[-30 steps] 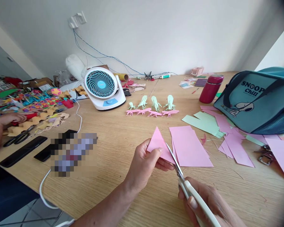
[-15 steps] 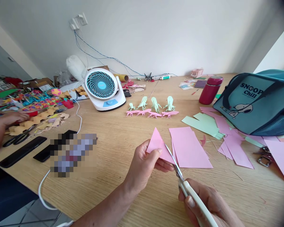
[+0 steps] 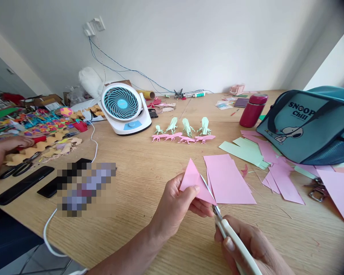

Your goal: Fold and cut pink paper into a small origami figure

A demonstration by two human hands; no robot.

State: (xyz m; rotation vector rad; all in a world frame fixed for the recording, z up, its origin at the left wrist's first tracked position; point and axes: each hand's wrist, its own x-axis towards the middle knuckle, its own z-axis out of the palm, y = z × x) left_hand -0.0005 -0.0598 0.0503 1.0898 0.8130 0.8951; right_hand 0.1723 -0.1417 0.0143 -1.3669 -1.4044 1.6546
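My left hand (image 3: 174, 206) pinches a folded pink paper triangle (image 3: 192, 179) between thumb and fingers, its point facing up. My right hand (image 3: 246, 240) is wrapped round white-handled scissors (image 3: 240, 244), whose blades lie along the right edge of the triangle near its lower right corner. Pink paper sheets (image 3: 229, 179) lie flat just beyond the blades. Several folded pink paper figures (image 3: 186, 138) stand in a row farther back, with several pale green ones (image 3: 187, 126) behind them.
A white fan (image 3: 126, 109) stands at the back left. To the right are a red flask (image 3: 252, 110), a teal bag (image 3: 306, 126) and green and pink paper pieces (image 3: 243, 151). Another person's hand (image 3: 13, 144) rests at the far left near black-handled scissors (image 3: 18, 168) and phones (image 3: 24, 184).
The triangle and my left hand have shifted slightly down and right, closer to the scissors' pivot. The whole view has drifted a little.
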